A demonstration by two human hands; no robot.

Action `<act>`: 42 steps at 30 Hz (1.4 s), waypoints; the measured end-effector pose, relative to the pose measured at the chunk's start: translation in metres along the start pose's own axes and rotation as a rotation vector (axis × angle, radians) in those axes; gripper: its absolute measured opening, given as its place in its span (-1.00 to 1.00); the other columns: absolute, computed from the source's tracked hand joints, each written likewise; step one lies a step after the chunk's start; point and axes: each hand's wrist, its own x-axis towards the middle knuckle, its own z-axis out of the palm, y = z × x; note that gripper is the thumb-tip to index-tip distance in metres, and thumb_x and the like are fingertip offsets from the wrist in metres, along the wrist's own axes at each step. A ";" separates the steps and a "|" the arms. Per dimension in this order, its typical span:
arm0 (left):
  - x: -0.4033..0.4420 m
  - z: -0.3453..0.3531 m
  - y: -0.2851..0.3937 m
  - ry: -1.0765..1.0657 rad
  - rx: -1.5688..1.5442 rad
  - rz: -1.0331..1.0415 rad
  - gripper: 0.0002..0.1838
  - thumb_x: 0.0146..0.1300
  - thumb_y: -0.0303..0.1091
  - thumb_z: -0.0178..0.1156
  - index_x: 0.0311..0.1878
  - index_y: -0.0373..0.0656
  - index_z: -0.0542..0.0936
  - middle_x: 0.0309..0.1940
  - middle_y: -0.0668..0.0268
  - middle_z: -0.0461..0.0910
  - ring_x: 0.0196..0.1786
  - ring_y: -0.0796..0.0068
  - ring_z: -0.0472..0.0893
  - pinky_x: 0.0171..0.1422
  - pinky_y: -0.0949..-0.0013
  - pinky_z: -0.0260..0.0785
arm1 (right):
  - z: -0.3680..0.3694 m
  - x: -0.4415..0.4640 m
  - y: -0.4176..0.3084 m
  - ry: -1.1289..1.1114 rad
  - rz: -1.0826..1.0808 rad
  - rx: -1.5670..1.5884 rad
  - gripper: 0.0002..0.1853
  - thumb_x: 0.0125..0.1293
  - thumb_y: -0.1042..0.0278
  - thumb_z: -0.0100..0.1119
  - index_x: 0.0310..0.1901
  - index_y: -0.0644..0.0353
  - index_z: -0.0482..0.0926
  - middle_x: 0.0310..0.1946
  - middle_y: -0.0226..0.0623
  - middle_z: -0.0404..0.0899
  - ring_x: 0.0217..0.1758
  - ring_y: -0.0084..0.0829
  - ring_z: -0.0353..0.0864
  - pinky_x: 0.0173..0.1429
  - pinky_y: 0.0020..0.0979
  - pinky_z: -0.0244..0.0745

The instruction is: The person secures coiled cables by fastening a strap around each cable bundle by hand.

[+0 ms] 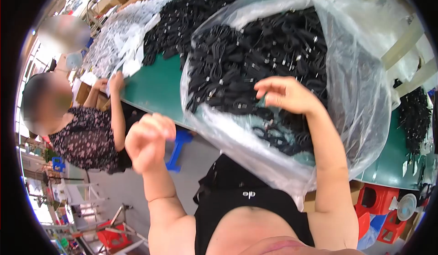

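My right hand (286, 94) is over a large clear plastic bag (353, 68), its fingers loosely bent and apart, and I see nothing held in it. Beneath it the bag is full of bundled black cables (223, 68) with small shiny metal ends. Some pale, greenish film lies among the bundles near the bag's front. My left hand (150, 139) is raised in the air to the left of the bag, in front of the table edge. Its fingers look curled but are smeared by motion, and no object shows in it.
On the green table (150, 84) lie a heap of loose black cables (187, 18) and a pile of white pieces (121, 36). A co-worker (86, 136) sits at the left, hands at the table. Below are a blue stool (179, 150), red stools (378, 198) and a small fan (407, 206).
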 end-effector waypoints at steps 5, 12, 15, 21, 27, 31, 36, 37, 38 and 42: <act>-0.097 -0.013 -0.008 0.435 0.131 -0.317 -0.80 0.14 -0.55 0.04 -0.16 -0.42 0.47 -0.26 0.04 0.51 -0.19 0.28 0.51 -0.04 0.29 0.37 | -0.001 0.002 -0.001 0.031 -0.027 -0.146 -0.64 0.23 0.28 0.20 0.01 0.28 0.49 -0.26 -0.37 0.58 -0.32 -0.60 0.51 -0.15 -0.49 0.46; -0.188 0.007 -0.009 0.292 0.571 -0.928 -0.81 0.26 -0.50 0.02 -0.10 -0.34 0.51 -0.27 0.25 0.57 -0.20 0.51 0.55 -0.03 0.47 0.39 | -0.004 0.006 0.011 0.049 -0.182 -0.425 -0.61 0.32 0.14 0.03 0.03 0.28 0.50 -0.28 -0.41 0.59 -0.36 -0.72 0.47 -0.31 -0.66 0.34; -0.215 0.015 -0.015 0.311 0.591 -0.988 -0.80 0.28 -0.49 0.00 -0.08 -0.33 0.51 -0.27 0.27 0.56 -0.20 0.54 0.54 -0.04 0.49 0.38 | -0.005 0.006 0.016 0.059 -0.214 -0.454 -0.56 0.31 0.07 0.05 0.04 0.27 0.50 -0.28 -0.42 0.58 -0.36 -0.72 0.46 -0.30 -0.68 0.34; -0.257 0.002 -0.090 0.235 0.753 -1.046 -0.57 0.15 -0.40 0.13 0.11 -0.30 0.40 -0.16 0.19 0.53 -0.12 0.42 0.54 0.02 0.41 0.38 | -0.005 0.006 0.015 0.050 -0.201 -0.381 -0.57 0.32 0.09 0.06 0.03 0.28 0.50 -0.28 -0.40 0.58 -0.37 -0.71 0.46 -0.29 -0.67 0.35; -0.241 0.019 -0.140 -0.398 1.303 -0.721 -0.33 0.02 -0.19 0.24 0.23 -0.10 0.30 0.24 0.03 0.19 0.28 -0.02 0.19 0.26 0.11 0.13 | 0.001 0.004 0.006 0.059 -0.161 -0.323 -0.56 0.28 0.07 0.10 0.01 0.30 0.51 -0.29 -0.37 0.59 -0.37 -0.69 0.48 -0.30 -0.66 0.35; -0.239 0.029 -0.159 -0.551 1.351 -0.608 -0.58 0.08 -0.19 0.19 0.03 -0.10 0.46 0.06 0.13 0.38 0.18 0.14 0.29 0.14 0.15 0.15 | -0.002 0.006 0.007 0.065 -0.172 -0.303 -0.52 0.24 0.00 0.13 -0.01 0.27 0.53 -0.30 -0.36 0.60 -0.37 -0.66 0.50 -0.32 -0.64 0.37; -0.210 0.035 -0.107 -0.460 1.246 -0.725 -0.80 0.18 -0.26 0.14 -0.27 -0.20 0.46 -0.42 0.05 0.52 -0.24 0.04 0.52 -0.20 0.10 0.31 | -0.001 0.004 0.004 0.079 -0.152 -0.317 -0.52 0.24 0.00 0.13 0.00 0.26 0.53 -0.30 -0.36 0.60 -0.35 -0.65 0.50 -0.31 -0.62 0.37; -0.203 0.036 -0.082 -0.494 1.252 -0.811 -0.80 0.20 -0.26 0.12 -0.28 -0.20 0.45 -0.45 0.01 0.52 -0.29 0.00 0.52 -0.27 0.09 0.32 | -0.002 0.004 0.004 0.082 -0.149 -0.320 -0.52 0.24 0.00 0.13 0.00 0.25 0.53 -0.30 -0.36 0.60 -0.35 -0.64 0.50 -0.30 -0.62 0.37; -0.199 0.035 -0.057 -0.528 1.256 -0.898 -0.80 0.22 -0.25 0.10 -0.29 -0.21 0.44 -0.49 -0.02 0.52 -0.34 -0.03 0.53 -0.33 0.09 0.33 | -0.002 0.004 0.005 0.086 -0.145 -0.323 -0.52 0.24 0.00 0.13 0.01 0.25 0.53 -0.30 -0.36 0.60 -0.35 -0.64 0.51 -0.30 -0.61 0.37; -0.226 0.010 -0.008 -0.383 1.070 -1.228 -0.69 0.26 -0.14 0.06 -0.34 -0.24 0.49 -0.53 -0.02 0.52 -0.36 0.03 0.55 -0.30 0.12 0.34 | -0.003 0.005 0.004 0.059 -0.121 -0.329 -0.55 0.24 0.03 0.13 0.00 0.22 0.53 -0.30 -0.36 0.60 -0.34 -0.63 0.52 -0.28 -0.60 0.38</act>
